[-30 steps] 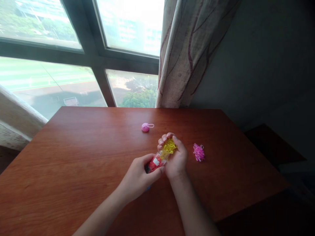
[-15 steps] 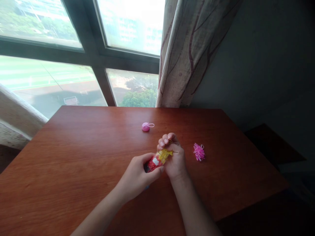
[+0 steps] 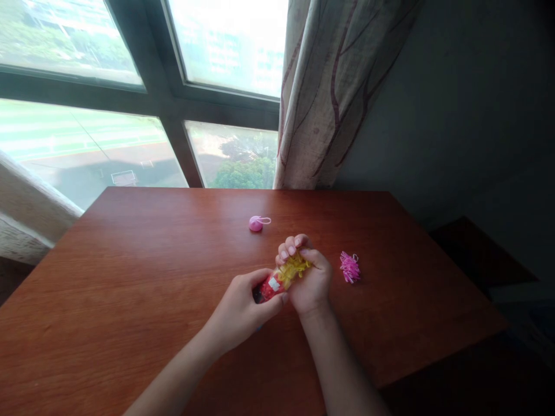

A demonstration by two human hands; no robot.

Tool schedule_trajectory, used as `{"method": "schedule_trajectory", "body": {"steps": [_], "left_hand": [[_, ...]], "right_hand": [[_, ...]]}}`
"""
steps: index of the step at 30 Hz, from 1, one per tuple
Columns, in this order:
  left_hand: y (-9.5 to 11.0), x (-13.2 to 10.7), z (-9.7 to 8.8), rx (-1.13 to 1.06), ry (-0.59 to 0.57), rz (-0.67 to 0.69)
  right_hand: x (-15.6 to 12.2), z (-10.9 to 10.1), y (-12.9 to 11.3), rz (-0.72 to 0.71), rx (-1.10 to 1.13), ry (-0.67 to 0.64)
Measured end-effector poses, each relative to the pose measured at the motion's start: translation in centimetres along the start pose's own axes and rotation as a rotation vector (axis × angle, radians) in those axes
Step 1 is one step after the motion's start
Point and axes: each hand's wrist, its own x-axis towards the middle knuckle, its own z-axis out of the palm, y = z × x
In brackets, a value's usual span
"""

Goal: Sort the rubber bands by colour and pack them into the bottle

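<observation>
Over the middle of the wooden table [image 3: 130,277], both my hands meet on a small clear container [image 3: 271,286] with red contents and a white label. My left hand [image 3: 243,309] grips its lower end between thumb and fingers. My right hand [image 3: 307,277] is cupped and closed around a bunch of yellow bands [image 3: 293,267] at the container's upper end. A tuft of pink bands [image 3: 349,268] lies on the table just right of my right hand. A small pink ball with a loop [image 3: 256,223] rests farther back.
A large window [image 3: 130,104] runs behind the table's far edge, and a patterned curtain [image 3: 333,86] hangs at the far right corner. A dark wall and a low dark surface [image 3: 481,254] stand to the right of the table.
My right hand's fingers closed tighter over the yellow bands, then loosened a little, showing more yellow. My left hand has kept its grip on the container. The pink items stayed put.
</observation>
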Motion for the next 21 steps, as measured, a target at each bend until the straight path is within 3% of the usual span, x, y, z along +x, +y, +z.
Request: {"method": "schedule_trajectory", "body": {"steps": [8,21], "left_hand": [[-0.1,0.1,-0.1,0.012,0.000,0.017],[-0.4,-0.1,-0.1,0.057,0.016,0.035]], "right_hand": [[0.2,0.2,0.2,-0.006,0.011,0.041],[0.5,-0.9,0.8,-0.027,-0.012,-0.032]]}}
